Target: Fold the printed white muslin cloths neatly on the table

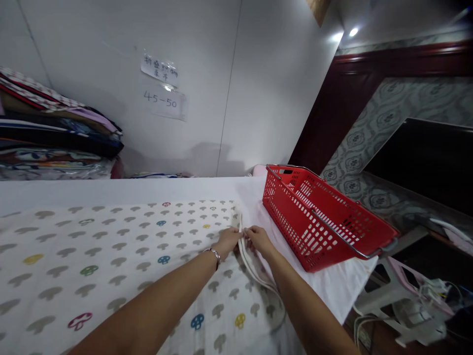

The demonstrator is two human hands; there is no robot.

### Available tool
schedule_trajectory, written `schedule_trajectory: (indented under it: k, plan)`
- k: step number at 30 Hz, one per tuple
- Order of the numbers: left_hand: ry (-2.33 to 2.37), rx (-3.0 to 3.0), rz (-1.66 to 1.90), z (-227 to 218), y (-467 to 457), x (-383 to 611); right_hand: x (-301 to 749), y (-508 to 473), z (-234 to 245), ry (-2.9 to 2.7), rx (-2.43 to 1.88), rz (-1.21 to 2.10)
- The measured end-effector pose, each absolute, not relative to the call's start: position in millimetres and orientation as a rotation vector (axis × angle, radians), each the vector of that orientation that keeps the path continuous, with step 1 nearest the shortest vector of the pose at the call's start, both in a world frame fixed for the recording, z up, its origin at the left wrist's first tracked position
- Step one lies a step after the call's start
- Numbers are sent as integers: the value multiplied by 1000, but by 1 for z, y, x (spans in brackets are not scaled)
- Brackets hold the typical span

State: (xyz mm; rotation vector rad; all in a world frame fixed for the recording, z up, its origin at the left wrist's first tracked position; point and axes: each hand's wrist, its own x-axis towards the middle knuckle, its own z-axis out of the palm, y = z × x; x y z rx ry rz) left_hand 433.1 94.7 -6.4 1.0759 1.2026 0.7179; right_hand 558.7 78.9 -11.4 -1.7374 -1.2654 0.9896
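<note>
A white cloth [140, 251] printed with grey and coloured mushrooms lies spread over the table. At its right end, my left hand [228, 241] pinches the cloth's edge. My right hand [257, 238] is closed on the same edge, just to the right and almost touching the left. Between the two hands the hem stands up a little, and its loose white border curves down toward me beside my right forearm. The fingertips are partly hidden behind the hands and the raised hem. A bracelet sits on my left wrist.
A red perforated basket [314, 212] with metal handles stands on the table at right. Folded fabrics [55, 130] are piled at the back left. Paper notes [164, 103] hang on the white wall. Beyond the table's right edge are a stool [399, 291] and cables.
</note>
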Motion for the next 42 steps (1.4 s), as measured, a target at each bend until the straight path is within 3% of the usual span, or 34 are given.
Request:
schedule_trajectory:
  k: [9,29,42]
  plan:
    - [1129,1040,728,-2,94,441,566,88,-13,-1179,-1743,1028]
    - [1427,1256,762,15,117,451,577,96,-5,-1188,-1646,898]
    - [1287,1105,749,12,112,477,571,88,-4,-1375,-1592,698]
